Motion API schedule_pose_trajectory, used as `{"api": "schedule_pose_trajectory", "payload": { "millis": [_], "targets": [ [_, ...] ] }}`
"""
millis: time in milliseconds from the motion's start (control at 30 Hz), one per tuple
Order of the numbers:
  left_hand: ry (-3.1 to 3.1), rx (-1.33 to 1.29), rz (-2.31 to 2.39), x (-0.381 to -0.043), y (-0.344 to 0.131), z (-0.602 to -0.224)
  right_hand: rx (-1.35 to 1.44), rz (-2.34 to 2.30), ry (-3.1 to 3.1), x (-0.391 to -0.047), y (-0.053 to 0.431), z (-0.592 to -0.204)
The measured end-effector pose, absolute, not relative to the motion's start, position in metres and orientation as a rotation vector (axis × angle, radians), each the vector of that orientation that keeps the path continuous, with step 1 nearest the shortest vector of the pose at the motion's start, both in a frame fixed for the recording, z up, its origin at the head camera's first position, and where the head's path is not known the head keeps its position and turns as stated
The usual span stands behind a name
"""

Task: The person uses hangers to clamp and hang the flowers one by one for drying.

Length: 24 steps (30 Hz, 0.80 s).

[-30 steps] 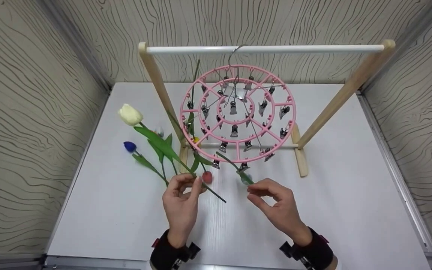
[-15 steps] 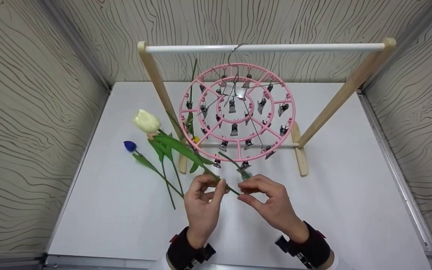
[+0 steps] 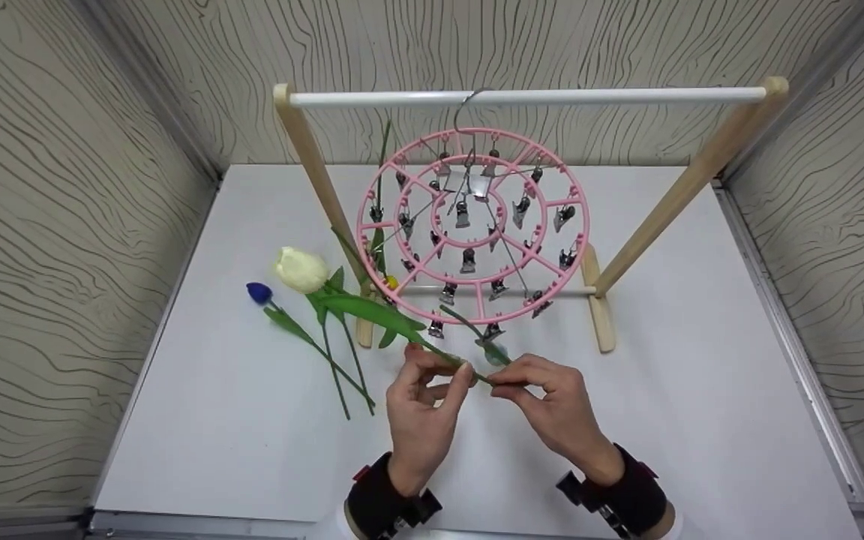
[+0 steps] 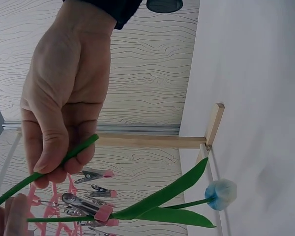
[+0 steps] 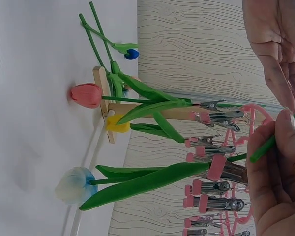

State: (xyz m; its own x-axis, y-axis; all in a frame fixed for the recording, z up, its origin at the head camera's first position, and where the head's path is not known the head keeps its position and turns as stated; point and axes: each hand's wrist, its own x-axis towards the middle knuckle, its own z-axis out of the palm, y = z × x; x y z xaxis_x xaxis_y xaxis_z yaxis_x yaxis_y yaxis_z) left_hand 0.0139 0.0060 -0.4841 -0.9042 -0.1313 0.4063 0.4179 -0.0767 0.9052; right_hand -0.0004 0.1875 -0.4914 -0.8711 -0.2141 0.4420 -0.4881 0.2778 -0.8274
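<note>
My left hand [image 3: 421, 420] pinches the green stem of a white tulip [image 3: 301, 270]; its bloom points to the upper left. Thumb and fingers of my right hand [image 3: 561, 405] pinch the same stem close to its free end [image 5: 263, 149]. Both hands are just below the front rim of a round pink clip hanger [image 3: 587, 217]. A blue-and-white tulip [image 5: 74, 185] hangs bloom down from a clip [image 5: 232, 169] on the front rim. Red [image 5: 86, 95] and yellow [image 5: 118, 123] tulips also hang bloom down on the left side.
The hanger hooks over the white bar [image 3: 612, 95] of a wooden rack, whose right post [image 3: 691, 191] stands on the white table [image 3: 702, 390]. A blue tulip [image 3: 258, 292] and other stems lie at left. Several metal clips [image 3: 565, 217] dangle from the rings.
My left hand has carried the white tulip rightward, and the bloom has swung lower. My right hand, earlier apart from this stem, now pinches its end.
</note>
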Motion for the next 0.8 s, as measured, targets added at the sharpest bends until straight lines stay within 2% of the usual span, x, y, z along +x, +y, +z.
{"api": "schedule_pose_trajectory", "payload": {
  "millis": [367,567,800],
  "targets": [
    [-2.267,-0.14,-2.065,0.018,-0.007,-0.483,0.733,1.373,-2.362,-0.006,0.206,-0.487],
    [-2.548,-0.397,-1.973,0.021,-0.014,-0.486,0.745,1.254,-2.405,-0.009,0.214,-0.489],
    [-2.59,-0.681,-1.785,0.018,-0.017,-0.476,0.783,1.058,-2.466,-0.013,0.218,-0.495]
  ]
}}
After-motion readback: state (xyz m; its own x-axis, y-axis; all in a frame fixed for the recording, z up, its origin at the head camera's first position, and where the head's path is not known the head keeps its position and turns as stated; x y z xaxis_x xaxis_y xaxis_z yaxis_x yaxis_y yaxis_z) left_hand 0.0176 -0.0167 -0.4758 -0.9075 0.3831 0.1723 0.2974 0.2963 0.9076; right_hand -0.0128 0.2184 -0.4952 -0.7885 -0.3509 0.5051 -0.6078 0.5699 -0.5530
